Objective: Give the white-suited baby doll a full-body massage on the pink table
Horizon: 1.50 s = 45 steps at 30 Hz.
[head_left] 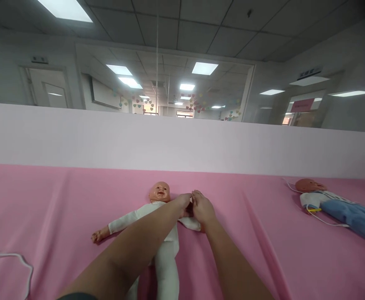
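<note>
A baby doll (167, 249) in a white suit lies on its back on the pink sheet, its arms spread out. My left forearm crosses over its body, and my left hand (186, 204) is at the doll's sleeve (189, 223) on the right side. My right hand (202, 207) meets it there, fingers pressed together and curved, the fingertips of both hands close together. Both hands look closed; whatever is between them is hidden. The doll's hand on that side shows only partly beside my right wrist.
A second doll (341, 208) in blue and white clothes lies at the right, with white cords and a yellow piece (313, 210) on it. A white cord (21, 259) lies at the lower left. Behind the pink sheet (85, 200) stands a low white wall (122, 141) below a large glass pane.
</note>
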Each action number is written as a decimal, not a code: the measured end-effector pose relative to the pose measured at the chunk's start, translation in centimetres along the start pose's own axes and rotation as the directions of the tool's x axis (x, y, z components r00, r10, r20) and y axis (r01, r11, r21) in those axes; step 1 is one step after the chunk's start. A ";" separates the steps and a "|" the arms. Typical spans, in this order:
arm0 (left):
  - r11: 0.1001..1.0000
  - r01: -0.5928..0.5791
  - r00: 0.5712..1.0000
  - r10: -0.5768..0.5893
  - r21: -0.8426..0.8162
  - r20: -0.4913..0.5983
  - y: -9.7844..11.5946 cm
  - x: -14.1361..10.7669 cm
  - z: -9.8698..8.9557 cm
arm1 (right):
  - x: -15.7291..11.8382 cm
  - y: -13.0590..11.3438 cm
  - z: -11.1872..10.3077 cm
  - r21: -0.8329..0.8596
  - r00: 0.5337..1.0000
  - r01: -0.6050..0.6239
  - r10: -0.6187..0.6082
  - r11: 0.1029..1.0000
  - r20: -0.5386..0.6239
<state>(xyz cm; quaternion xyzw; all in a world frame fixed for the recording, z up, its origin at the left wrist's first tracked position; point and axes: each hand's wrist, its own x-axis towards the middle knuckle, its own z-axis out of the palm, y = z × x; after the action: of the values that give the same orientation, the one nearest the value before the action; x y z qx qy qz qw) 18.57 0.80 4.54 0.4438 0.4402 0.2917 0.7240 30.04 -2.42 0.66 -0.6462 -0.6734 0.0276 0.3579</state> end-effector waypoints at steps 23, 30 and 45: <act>0.697 -0.351 0.933 0.207 -0.625 -0.294 -2.8 -15.3 -12.8 | -8.6 -17.5 -0.3 0.425 0.658 0.514 -0.660 0.746 0.363; 0.657 -0.322 0.946 0.203 -0.682 -0.252 -2.9 -15.3 -12.8 | -8.1 -16.6 0.1 0.294 0.690 0.500 -0.580 0.815 0.433; 0.657 -0.331 0.940 0.294 -0.678 -0.175 -2.0 -16.8 -12.7 | -9.4 -18.4 0.2 0.388 0.654 0.598 -0.707 0.701 0.270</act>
<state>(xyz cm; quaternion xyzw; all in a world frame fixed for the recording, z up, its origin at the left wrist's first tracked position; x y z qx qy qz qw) -0.17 -8.85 6.35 0.1989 0.2323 0.5667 0.7651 13.43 -13.76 5.54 -0.2836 -0.9095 0.1164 0.2808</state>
